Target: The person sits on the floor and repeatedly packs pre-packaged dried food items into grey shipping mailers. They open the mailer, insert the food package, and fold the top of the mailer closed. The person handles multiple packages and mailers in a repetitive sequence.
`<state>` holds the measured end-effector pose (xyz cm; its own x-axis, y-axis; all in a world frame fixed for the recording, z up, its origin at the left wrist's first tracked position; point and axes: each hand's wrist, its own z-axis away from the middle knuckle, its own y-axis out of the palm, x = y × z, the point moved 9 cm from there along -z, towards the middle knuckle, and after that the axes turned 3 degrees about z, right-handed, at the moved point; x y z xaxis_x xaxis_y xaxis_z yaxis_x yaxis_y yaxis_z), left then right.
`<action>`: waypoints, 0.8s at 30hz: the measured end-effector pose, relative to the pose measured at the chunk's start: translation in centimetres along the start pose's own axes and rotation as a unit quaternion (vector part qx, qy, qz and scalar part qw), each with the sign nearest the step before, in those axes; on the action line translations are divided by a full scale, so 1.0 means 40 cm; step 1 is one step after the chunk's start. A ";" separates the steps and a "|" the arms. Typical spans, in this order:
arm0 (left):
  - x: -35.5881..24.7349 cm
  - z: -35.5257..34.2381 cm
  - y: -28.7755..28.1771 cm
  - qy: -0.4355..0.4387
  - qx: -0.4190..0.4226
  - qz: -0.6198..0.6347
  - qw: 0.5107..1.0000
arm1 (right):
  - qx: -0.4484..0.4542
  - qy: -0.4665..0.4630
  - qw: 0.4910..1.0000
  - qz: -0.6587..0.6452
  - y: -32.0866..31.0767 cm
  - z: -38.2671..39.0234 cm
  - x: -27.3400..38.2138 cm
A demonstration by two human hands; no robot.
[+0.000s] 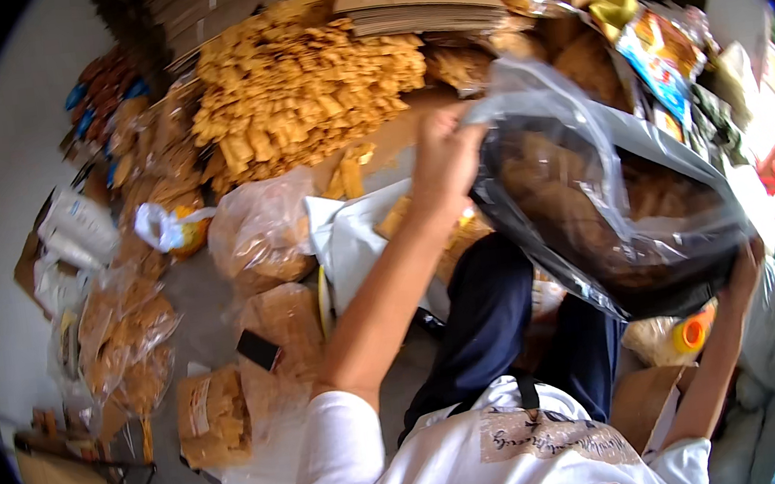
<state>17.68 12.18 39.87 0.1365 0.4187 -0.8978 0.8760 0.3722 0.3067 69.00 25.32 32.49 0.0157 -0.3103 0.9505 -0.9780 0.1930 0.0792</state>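
While both arms reach forward, a large clear-and-dark plastic bag (608, 202) hangs between them at three o'clock from the centre of the view, slanting above the dark trousers (496, 292), with brownish shapes showing inside it. The left hand (448, 163) has its fingers closed on the bag's edge at ten o'clock of the bag; the right hand (745, 266) is against its four o'clock corner, but its fingers are blurred and partly hidden, so I cannot tell how firmly they hold. If that lower corner slipped, the bag could swing toward the knees, and its slant might let the contents slide to one end. Too hard a pull on thin plastic could stretch or split the edge. A wide swing toward eleven o'clock could also knock the stacked yellow-brown pieces (303, 89), and something dropped at eight o'clock might hit the dark phone-like slab (259, 349).
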 end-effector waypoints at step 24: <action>0.212 -0.188 0.120 -0.143 0.101 -0.072 0.982 | 0.118 -0.019 0.991 0.056 0.144 0.374 0.148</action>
<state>19.57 23.74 36.08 0.1041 0.1131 -0.9881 0.9657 0.2263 0.1277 60.35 10.68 34.07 -0.0987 -0.3348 0.9371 -0.9947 0.0058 -0.1027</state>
